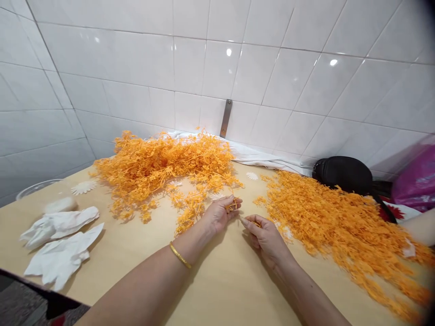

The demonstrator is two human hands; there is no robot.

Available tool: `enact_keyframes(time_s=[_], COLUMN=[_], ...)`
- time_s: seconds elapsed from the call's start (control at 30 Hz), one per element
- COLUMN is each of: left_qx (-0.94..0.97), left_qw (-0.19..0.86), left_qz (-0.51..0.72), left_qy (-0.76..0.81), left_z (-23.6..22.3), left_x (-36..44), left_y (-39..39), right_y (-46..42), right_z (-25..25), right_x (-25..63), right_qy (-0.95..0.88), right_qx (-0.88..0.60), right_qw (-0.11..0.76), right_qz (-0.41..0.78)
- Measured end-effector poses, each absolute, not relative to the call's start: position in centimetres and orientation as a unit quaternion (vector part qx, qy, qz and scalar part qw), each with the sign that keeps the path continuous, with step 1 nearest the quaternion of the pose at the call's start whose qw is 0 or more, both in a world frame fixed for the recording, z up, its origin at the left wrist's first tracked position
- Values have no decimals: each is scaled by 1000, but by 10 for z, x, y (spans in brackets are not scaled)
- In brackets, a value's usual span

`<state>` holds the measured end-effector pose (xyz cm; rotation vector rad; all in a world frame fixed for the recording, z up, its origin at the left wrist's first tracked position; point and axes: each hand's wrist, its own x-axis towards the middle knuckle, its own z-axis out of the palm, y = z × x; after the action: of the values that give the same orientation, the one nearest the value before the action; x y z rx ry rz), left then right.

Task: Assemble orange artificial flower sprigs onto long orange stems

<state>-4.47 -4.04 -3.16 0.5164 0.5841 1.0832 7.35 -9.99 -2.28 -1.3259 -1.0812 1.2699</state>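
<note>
My left hand [220,213], with a gold bangle on its wrist, holds a thin orange plastic flower sprig [234,204] among its curled fingers. Just to the right, my right hand [267,237] is closed in a pinch, and a bit of orange sprig [256,223] shows between its fingers. The two hands' fingertips are close together above the table; the exact joint between them is too small to make out. Behind my left hand lies a tangled heap of orange plastic flower sprigs [163,158]. A flatter pile of orange pieces [326,217] spreads to the right of my right hand.
Crumpled white tissues [61,249] lie on the beige table [210,290] at the left, near a white plastic flower [83,187]. Against the tiled wall [136,54] run a white cloth [258,156], a black pouch [343,174] and a purple bag [413,176]. Another person's arm [421,226] reaches in at right.
</note>
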Motion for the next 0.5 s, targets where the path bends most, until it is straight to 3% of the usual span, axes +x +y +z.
enact_keyframes(time_s=[0.1, 0.3, 0.5], left_qx=[241, 260, 298], left_qw=[797, 814, 808], left_qz=[483, 460, 459], left_qy=[269, 240, 218], left_z=[-33, -42, -40], left_x=[-41, -33, -36], left_y=[-43, -39, -36], right_y=[-93, -77, -74], right_z=[-20, -28, -33], right_x=[58, 48, 53], right_qy=[-459, -409, -445], right_qx=[-534, -487, -497], right_qw=[501, 506, 474], right_qz=[503, 582, 575])
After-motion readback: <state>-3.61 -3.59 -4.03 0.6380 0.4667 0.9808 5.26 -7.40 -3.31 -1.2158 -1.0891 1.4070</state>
